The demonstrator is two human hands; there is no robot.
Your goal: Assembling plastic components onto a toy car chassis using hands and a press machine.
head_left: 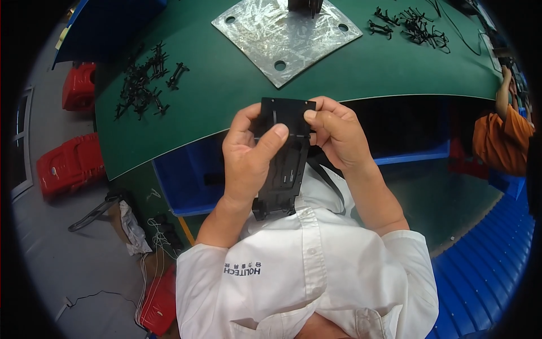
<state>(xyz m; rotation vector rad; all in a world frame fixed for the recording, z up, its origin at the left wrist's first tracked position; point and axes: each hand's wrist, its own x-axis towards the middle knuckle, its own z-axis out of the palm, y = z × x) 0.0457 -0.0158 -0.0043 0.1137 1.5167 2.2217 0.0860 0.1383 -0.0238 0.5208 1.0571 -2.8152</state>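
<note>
A long black plastic panel (287,164) with moulded ridges and small holes is held up in front of my shirt, its far end just short of the green table edge. My left hand (248,150) grips its left side, the thumb lying across the face and the fingers behind. At the far right corner, my right hand (339,130) pinches the panel between thumb and fingers. The near end of the panel reaches down toward my chest. Fingertips behind it are hidden.
On the green table (214,96) lie a steel plate (282,39) with holes, a pile of small black clip-like parts (144,85) and another pile (415,28). Blue bins (186,178) stand below. Red chairs (70,166) are left; a person's orange sleeve (499,141) is right.
</note>
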